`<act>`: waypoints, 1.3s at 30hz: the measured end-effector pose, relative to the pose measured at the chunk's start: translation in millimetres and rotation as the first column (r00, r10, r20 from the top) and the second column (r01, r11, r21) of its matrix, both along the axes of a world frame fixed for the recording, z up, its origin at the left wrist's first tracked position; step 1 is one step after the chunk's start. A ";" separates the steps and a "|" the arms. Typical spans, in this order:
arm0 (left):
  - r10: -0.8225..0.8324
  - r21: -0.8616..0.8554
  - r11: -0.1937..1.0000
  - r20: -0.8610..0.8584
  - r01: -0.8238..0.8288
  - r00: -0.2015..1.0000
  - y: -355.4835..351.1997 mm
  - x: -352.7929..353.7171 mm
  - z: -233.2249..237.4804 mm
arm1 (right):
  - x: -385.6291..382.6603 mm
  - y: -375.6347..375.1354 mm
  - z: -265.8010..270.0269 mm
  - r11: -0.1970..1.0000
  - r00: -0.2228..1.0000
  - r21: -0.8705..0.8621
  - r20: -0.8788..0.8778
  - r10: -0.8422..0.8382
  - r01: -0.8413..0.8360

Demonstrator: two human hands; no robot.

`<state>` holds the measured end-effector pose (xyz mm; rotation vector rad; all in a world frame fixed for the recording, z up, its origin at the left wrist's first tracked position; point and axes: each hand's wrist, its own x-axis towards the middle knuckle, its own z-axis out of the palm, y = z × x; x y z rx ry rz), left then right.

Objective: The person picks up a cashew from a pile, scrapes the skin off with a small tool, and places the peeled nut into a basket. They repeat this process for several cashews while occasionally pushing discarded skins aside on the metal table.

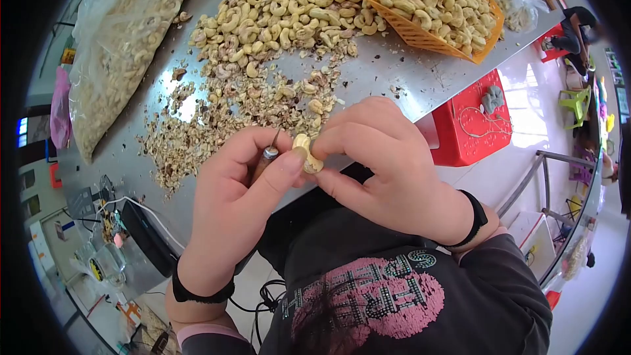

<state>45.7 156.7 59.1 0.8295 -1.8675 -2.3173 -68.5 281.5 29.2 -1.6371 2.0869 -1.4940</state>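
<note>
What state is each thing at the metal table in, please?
Left hand: closed on pointed tool and nut.
Right hand: pinching the same nut.
Pointed tool: tip exposed.
Nut: held between both hands.
Orange basket: heaped with nuts.
Clear bag: bulging, its closure unclear.
Loose nuts: piled.
Skin fragments: scattered.
Red stool: upright, grey item on top.

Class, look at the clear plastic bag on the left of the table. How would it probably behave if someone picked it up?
The bag would likely be floppy, as its thin film is creased. It is probably heavy, since nuts fill much of it. They look loose, so they may shift and make it sag.
</note>
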 end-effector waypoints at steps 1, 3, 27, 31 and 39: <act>0.002 0.003 1.000 0.002 -0.002 1.000 0.0 0.5 0.1 | 0.1 0.1 -0.4 1.000 1.000 0.003 0.002 0.002 -0.002; 0.018 0.036 0.999 0.018 -0.019 1.000 -0.5 1.4 0.6 | -0.4 0.4 -0.7 0.999 0.996 0.013 0.073 0.043 -0.044; -0.097 -0.143 0.985 -0.034 0.092 0.995 0.4 6.1 -6.3 | 5.5 2.8 -4.6 0.985 0.127 -0.133 0.981 0.147 -0.114; -0.087 -0.120 0.989 -0.024 0.083 0.996 0.1 5.8 0.8 | 0.0 7.3 -2.5 0.965 0.124 -0.110 0.982 0.142 -0.237; -0.174 -0.221 0.963 -0.091 0.151 0.980 1.2 8.2 -1.8 | -6.4 12.7 4.0 0.938 0.165 -0.074 0.977 0.136 -0.338</act>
